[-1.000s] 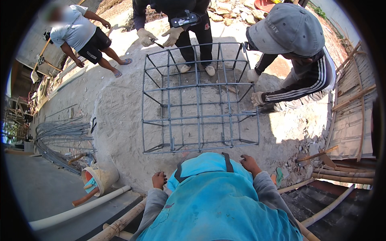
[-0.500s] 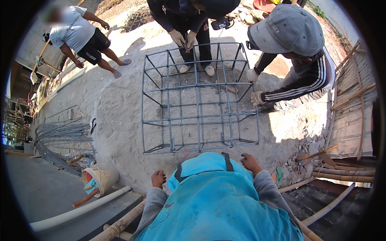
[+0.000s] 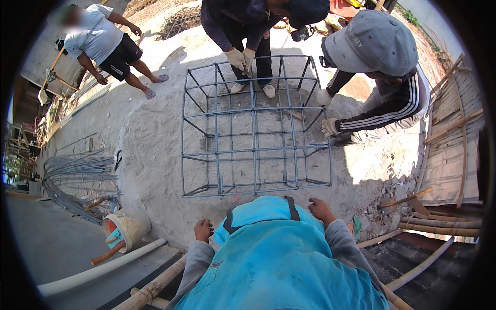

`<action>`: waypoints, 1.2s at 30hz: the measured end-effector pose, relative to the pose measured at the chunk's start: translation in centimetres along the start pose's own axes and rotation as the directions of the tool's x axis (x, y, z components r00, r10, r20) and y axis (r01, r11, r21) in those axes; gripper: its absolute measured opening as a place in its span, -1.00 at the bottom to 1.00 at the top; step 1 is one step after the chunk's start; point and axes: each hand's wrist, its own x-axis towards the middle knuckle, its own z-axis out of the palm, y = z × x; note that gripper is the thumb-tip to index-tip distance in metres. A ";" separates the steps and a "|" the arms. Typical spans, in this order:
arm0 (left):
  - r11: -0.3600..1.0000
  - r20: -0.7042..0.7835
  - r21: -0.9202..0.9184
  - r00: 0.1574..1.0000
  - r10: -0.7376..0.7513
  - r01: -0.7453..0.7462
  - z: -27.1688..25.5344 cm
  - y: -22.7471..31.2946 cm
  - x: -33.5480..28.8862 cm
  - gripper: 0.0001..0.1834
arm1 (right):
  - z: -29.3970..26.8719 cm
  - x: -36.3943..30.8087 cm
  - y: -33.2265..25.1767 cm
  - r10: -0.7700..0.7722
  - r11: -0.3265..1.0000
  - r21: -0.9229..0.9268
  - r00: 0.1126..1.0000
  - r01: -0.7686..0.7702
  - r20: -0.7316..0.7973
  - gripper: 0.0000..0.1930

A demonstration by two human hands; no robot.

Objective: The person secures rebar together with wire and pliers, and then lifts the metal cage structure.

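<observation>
A steel rebar cage [image 3: 253, 155] lies on the ground in front of me, its bars crossing in a grid. My left hand [image 3: 204, 230] hangs near its front left corner, empty, with loosely bent fingers. To the right, my right hand [image 3: 321, 211] rests beside my body near the cage's front right corner. It is also empty, its fingers slightly apart, and neither hand touches the bars. At the cage's far edge, a co-worker's gloved hands [image 3: 242, 59] work close together with a small tool I cannot make out. Another co-worker's gloved hand [image 3: 329, 127] is at the right side.
A bundle of thin steel rods [image 3: 77, 175] lies at the left. Below it, a tipped white bucket [image 3: 137, 227] stands by a white pipe [image 3: 103, 268]. Bamboo poles [image 3: 439, 232] lie at the lower right. A third person [image 3: 95, 36] stands at the far left.
The far co-worker has leaned further over the cage, with the gloved hands shifted slightly right and down onto its far edge. My hands stay in place.
</observation>
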 end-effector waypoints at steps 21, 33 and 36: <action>1.000 -0.001 0.021 1.000 0.002 -0.002 0.1 -0.3 -1.1 -0.68 | -0.8 -1.4 -2.3 0.018 0.999 -0.027 1.000 -0.017 0.010 -0.56; 1.000 -0.003 0.024 1.000 -0.011 0.011 -0.1 -0.2 -1.0 -0.68 | -0.7 -1.7 -2.8 0.026 0.998 -0.053 1.000 -0.026 -0.004 -0.56; 1.000 -0.008 0.018 1.000 -0.008 0.008 -0.2 -0.5 -0.5 -0.68 | -0.4 -1.3 -2.2 0.010 0.998 -0.056 1.000 -0.011 -0.012 -0.56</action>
